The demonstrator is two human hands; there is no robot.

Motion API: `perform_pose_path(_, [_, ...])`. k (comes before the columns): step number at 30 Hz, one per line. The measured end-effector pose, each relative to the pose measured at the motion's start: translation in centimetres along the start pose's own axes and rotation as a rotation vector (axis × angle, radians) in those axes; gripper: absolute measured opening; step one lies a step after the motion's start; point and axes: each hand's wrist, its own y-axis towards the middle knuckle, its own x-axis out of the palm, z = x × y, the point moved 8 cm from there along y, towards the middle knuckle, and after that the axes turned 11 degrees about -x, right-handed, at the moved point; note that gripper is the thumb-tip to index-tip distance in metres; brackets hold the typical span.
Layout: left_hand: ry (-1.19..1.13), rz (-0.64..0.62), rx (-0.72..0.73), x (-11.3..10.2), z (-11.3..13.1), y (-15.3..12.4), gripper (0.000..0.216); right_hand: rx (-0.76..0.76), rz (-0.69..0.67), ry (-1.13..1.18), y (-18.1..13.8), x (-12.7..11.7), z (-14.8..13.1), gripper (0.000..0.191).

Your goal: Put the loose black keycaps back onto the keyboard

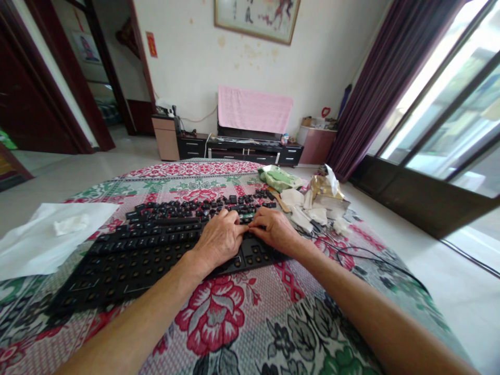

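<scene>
A black keyboard [156,260] lies on the table, its lower rows bare of keycaps and its upper rows fitted with some. My left hand [221,235] is over its right part, fingers curled and pressed together. Beside it, my right hand [275,228] has thumb and fingers drawn into a pinch. The fingertips of both hands meet just above the keyboard, and whatever is between them is too small or hidden to make out. Loose black keycaps [175,209] lie in rows and heaps behind the keyboard.
White paper with a crumpled tissue [72,224] lies at left. To the right are used tissues [299,208], a green packet [279,178], a gold-and-white packet [326,190] and a black cable [363,255]. A flowered cloth [219,312] covers the table.
</scene>
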Motion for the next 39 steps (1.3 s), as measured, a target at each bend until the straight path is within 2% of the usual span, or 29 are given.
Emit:
perform_pose_path(7, [0.009,0.004,0.001,-0.1,0.1,0.0,0.027,-0.055,-0.074,-0.044,0.3,-0.4,-1.4,0.019])
perform_pose_path(11, [-0.015,0.027,0.007,0.0,0.1,-0.1,0.027,-0.023,-0.056,-0.044,0.7,-1.6,-0.8,0.02])
perform_pose_path(15, [-0.039,0.05,0.014,-0.1,0.0,-0.3,0.027,0.089,0.02,-0.084,1.6,-2.9,3.0,0.02])
perform_pose_path(22, [-0.064,0.144,-0.111,-1.4,-1.6,-0.4,0.026,0.29,0.013,-0.104,3.5,-1.6,10.6,0.022])
perform_pose_path(28, [-0.026,0.175,-0.203,-1.4,-3.1,-0.5,0.024,0.423,0.245,-0.049,1.6,-3.3,14.6,0.022])
perform_pose_path(33, [0.001,0.18,-0.224,-1.0,-3.6,-0.6,0.024,0.451,0.333,-0.03,-0.7,-3.1,14.8,0.023])
perform_pose_path(39, [0.037,0.152,-0.207,-0.8,-3.3,-0.9,0.023,0.428,0.368,-0.078,-1.2,-2.7,13.5,0.021])
